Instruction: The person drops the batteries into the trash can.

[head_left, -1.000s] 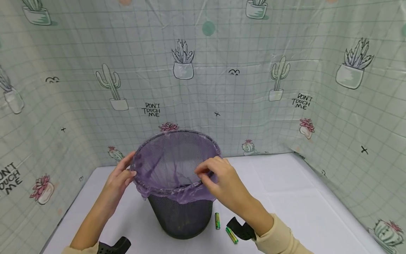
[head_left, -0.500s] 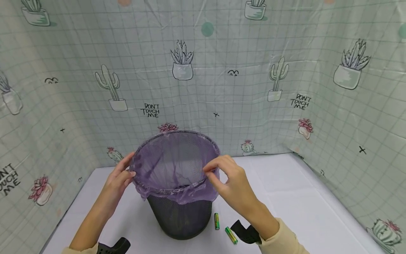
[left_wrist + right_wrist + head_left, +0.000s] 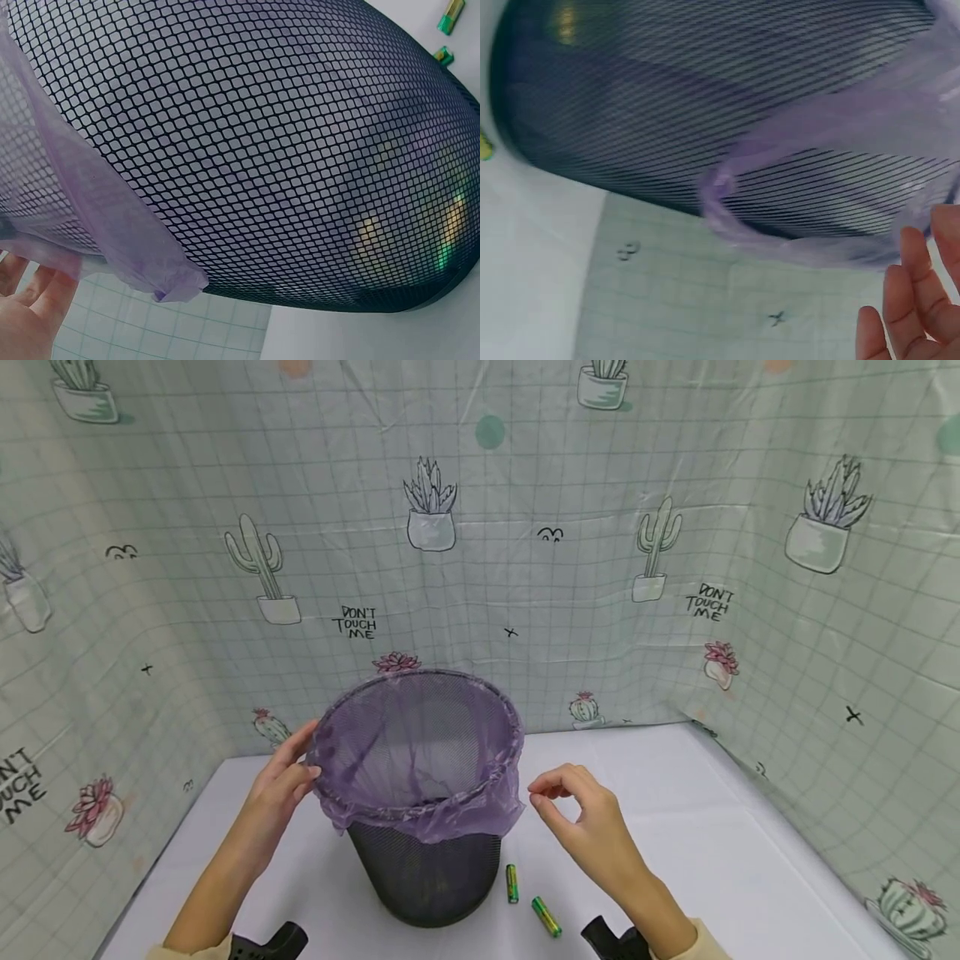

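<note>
A black mesh wastebasket (image 3: 427,881) stands on the white table, lined with a thin purple bin bag (image 3: 457,817) folded out over its rim. My left hand (image 3: 281,781) grips the rim at the left, thumb on the near side. To the right of the rim, my right hand (image 3: 588,818) hovers apart from it, fingers loosely bent, nothing between them. In the right wrist view its fingers (image 3: 915,300) overlap the bag's edge. Through the mesh, the left wrist view shows blurred yellow-green shapes (image 3: 450,232) low in the basket.
Two green-and-gold batteries (image 3: 512,883) (image 3: 547,917) lie on the table (image 3: 660,827) right of the basket's base. A cactus-print curtain (image 3: 480,568) encloses the table at the back and both sides.
My right hand has come off the right side of the rim and moved right, away from the bag. The left hand has kept its hold, and the basket stays in place.
</note>
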Demonstrator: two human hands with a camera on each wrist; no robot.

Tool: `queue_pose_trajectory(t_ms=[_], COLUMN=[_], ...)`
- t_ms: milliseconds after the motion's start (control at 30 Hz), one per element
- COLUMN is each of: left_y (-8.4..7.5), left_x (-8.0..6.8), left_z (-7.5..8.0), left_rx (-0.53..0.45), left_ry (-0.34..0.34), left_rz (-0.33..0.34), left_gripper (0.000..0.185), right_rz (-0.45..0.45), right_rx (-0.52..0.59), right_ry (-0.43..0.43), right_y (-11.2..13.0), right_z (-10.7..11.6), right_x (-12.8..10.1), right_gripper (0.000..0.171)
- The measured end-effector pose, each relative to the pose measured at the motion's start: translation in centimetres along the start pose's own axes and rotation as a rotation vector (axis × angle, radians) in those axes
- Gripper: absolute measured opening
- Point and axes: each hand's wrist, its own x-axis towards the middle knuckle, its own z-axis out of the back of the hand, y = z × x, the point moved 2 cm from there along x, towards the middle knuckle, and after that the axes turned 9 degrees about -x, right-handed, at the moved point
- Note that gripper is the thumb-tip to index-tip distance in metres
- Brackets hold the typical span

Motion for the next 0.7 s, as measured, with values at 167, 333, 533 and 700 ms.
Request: queue_pose_trajectory(t_ms=[167,333,533,700], left_y=[0.0,-0.1,-0.1,-0.2], left_x=[0.0,-0.1,-0.1,-0.1], left_z=[0.0,0.0,0.0,0.0], left_rx=[-0.004,0.003,0.01,0.008], left_ry=[-0.003,-0.001,-0.002,-0.005], left_rz=[0.003,0.004,0.002,0.005], left_gripper=[0.061,0.061,0.061,0.061], right_rz=[-0.124,-0.283,-0.418,-0.452], right_rx=[-0.054,-0.063,-0.057,-0.051], right_ry=[0.095,0.197,0.336,0.449], right_y=[-1.8,-3.4,-5.2,-6.5], right_z=[-0.9,-1.5,-2.5,-3.3], right_x=[-2.0,-4.0,-6.1,-7.9], right_gripper=[0.015,0.015,0.019,0.028])
